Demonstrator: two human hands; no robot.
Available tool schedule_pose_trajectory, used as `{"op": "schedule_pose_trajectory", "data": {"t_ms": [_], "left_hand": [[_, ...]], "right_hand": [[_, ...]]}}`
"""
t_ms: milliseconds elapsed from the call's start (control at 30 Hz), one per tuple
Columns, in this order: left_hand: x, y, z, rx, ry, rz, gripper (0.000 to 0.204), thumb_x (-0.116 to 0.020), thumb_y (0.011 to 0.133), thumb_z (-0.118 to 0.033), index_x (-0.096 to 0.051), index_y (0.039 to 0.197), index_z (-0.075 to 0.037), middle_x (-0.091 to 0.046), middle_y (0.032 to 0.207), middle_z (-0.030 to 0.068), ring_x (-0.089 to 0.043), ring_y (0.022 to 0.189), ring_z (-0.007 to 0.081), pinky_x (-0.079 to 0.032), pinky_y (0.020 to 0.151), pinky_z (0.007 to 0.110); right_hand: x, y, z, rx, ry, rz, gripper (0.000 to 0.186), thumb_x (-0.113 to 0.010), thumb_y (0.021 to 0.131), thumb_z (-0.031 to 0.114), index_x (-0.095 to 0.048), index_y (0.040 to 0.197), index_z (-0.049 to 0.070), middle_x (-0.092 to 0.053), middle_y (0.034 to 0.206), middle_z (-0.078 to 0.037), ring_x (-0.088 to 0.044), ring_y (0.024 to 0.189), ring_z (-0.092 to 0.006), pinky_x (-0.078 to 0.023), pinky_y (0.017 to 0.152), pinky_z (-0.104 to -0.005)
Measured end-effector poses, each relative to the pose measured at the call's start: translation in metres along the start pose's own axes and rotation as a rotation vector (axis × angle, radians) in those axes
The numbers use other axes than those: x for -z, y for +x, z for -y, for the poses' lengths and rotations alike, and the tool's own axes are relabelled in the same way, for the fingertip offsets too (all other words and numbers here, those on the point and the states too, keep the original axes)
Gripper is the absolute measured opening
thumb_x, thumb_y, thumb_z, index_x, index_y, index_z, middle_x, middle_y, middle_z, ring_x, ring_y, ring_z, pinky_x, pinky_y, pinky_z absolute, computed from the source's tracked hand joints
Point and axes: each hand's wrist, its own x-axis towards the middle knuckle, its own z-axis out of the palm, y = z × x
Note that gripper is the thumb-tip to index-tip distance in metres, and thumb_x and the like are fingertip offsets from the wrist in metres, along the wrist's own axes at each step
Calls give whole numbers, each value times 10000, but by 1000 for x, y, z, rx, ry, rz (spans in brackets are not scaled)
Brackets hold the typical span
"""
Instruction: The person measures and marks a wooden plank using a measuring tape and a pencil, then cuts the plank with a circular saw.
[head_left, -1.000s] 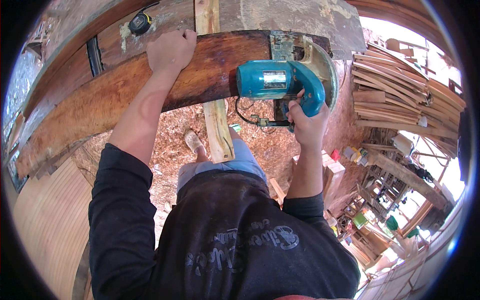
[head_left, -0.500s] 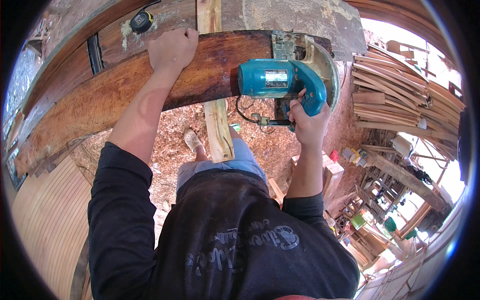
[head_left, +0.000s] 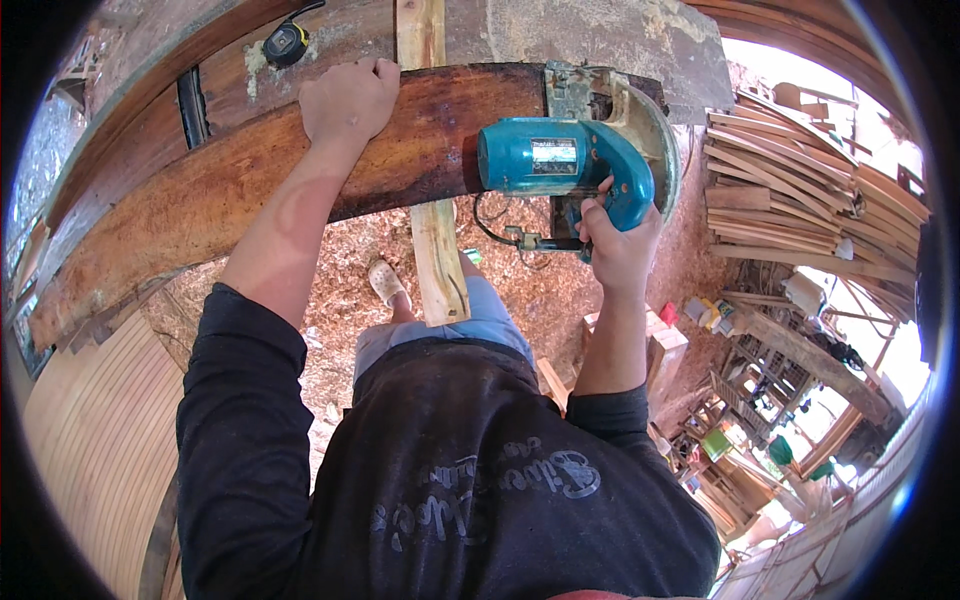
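Observation:
A long, dark-stained wooden plank (head_left: 240,165) lies across the bench in front of me. My left hand (head_left: 348,100) is closed at its far edge, knuckles up; the curled fingertips are hidden. Toward the plank's right end, a teal circular saw (head_left: 535,157) rests with its metal base plate on the wood. My right hand (head_left: 622,243) wraps round the saw's rear handle, thumb and fingers closed on it. The saw's blade is hidden under the guard. A pale wood strip (head_left: 438,265) runs crosswise beneath the plank and sticks out toward my waist.
A tape measure (head_left: 286,44) sits beyond my left hand on the bench (head_left: 600,30). Stacked thin boards (head_left: 780,190) stand at the right. Sawdust covers the floor (head_left: 340,260). A power cord (head_left: 490,228) hangs below the saw. Ribbed pale wood (head_left: 100,430) lies at lower left.
Almost nothing differs. The view has shifted very slightly; both hands, the saw and the plank keep their places relative to one another.

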Motion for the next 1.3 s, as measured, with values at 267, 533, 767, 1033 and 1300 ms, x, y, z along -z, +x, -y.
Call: {"op": "schedule_pose_trajectory", "data": {"t_ms": [267,533,767,1033,1300], "left_hand": [[7,2,-1,6,-1,77,553,-346,1028,-441,-787,1068,-111,-758,1019,229,-726,971,433,-536,894,571],[8,1,0,7,-17,87,551,-342,1022,-432,-786,1078,-109,-758,1027,232,-725,980,433,-535,910,563],[4,1,0,2,11,63,541,-347,1022,-404,-797,1030,-105,-768,996,208,-737,949,397,-522,894,563],[-3,0,2,-16,10,-21,537,-353,1021,-380,-809,953,-104,-772,881,189,-748,857,376,-514,871,553],[1,0,1,-4,-16,45,544,-339,1019,-382,-807,938,-116,-775,903,178,-742,856,377,-498,876,560]], "right_hand": [[-3,1,1,22,38,-9,226,-711,845,14,-620,1052,1,-643,750,-34,-593,581,-89,-468,518,-254],[-1,3,2,2,13,5,259,-718,858,9,-615,1096,10,-624,788,-44,-591,573,-111,-528,565,-279],[-4,4,3,15,31,-12,236,-712,852,6,-619,1068,10,-638,748,-33,-604,582,-98,-477,518,-254],[-4,5,4,36,24,-3,224,-702,858,-4,-614,1064,8,-628,742,-30,-590,573,-92,-471,516,-254],[-5,7,3,18,35,-17,226,-707,853,3,-614,1059,1,-637,746,-37,-602,576,-99,-474,518,-258]]}}
